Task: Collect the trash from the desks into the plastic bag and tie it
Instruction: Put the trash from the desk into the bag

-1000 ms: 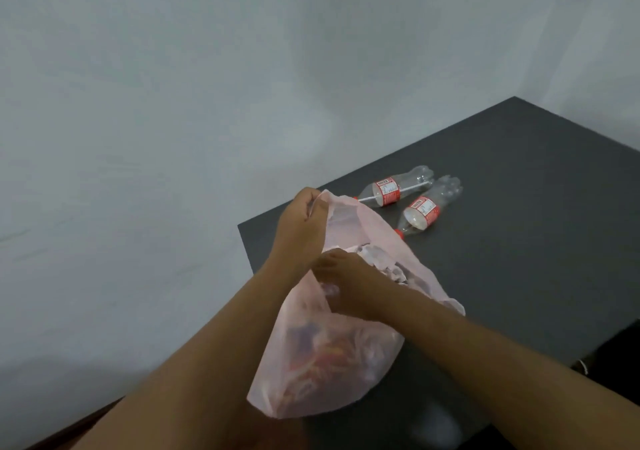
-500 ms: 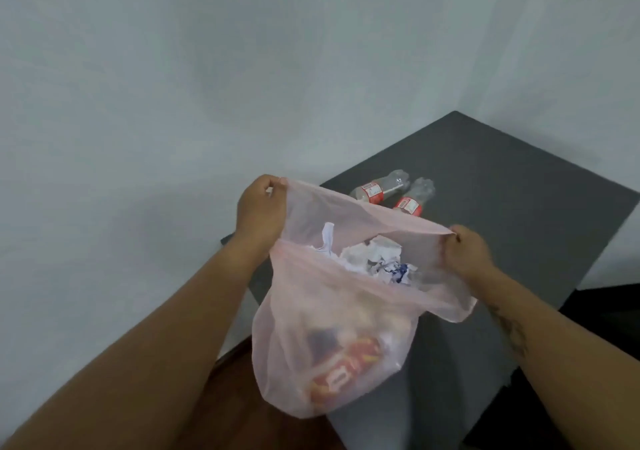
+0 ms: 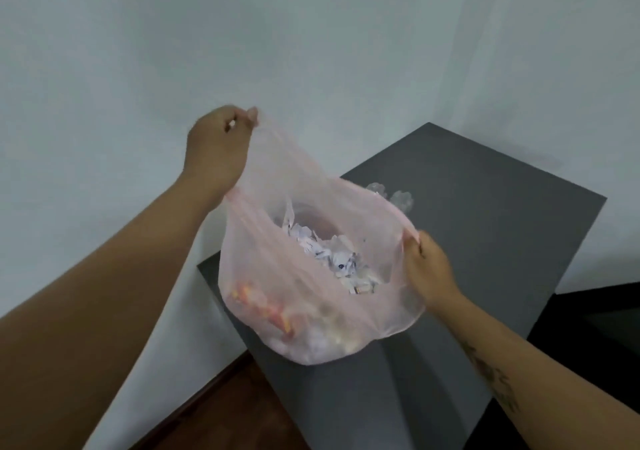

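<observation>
Over the dark grey bench (image 3: 485, 214) at centre frame, left hand (image 3: 216, 152) and right hand (image 3: 427, 269) each pinch the rim of the translucent pink plastic bag (image 3: 311, 311), stretching it wide.

A translucent pink plastic bag (image 3: 263, 276) is held open over a dark grey desk (image 3: 485, 228). One edge of its mouth is pinched high by the left hand (image 3: 218, 152), and the opposite edge is gripped lower by the right hand (image 3: 429, 269). Crumpled white paper (image 3: 332, 252) is seen inside (with red-and-yellow wrappers (image 3: 266, 307) beneath). The clear ends of two plastic bottles (image 3: 401, 200) are glimpsed just behind the bag's rim.
</observation>
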